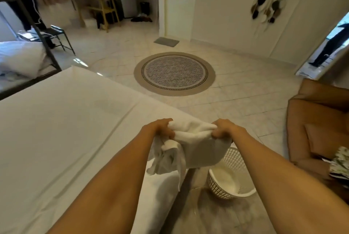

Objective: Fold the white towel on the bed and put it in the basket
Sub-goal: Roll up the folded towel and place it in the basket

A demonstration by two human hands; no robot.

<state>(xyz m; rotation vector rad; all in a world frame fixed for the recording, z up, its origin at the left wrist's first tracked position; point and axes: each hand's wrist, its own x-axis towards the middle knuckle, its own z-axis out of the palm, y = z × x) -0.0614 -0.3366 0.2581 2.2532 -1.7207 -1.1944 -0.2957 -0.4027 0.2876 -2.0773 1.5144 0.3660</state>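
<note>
Both hands up at the bed's (pixel 62 120) corner: the left hand (pixel 160 127) and right hand (pixel 223 128) each clench an end of the white towel (pixel 196 145), bunched and hanging in the air between them. The white plastic laundry basket (pixel 231 174) sits on the floor just beside the bed, below the right forearm.

Both bare arms reach forward, nearly straight; the left hand (pixel 160 127) and right hand (pixel 223 128) are level, fists closed, knuckles up, gripping cloth between them
</note>
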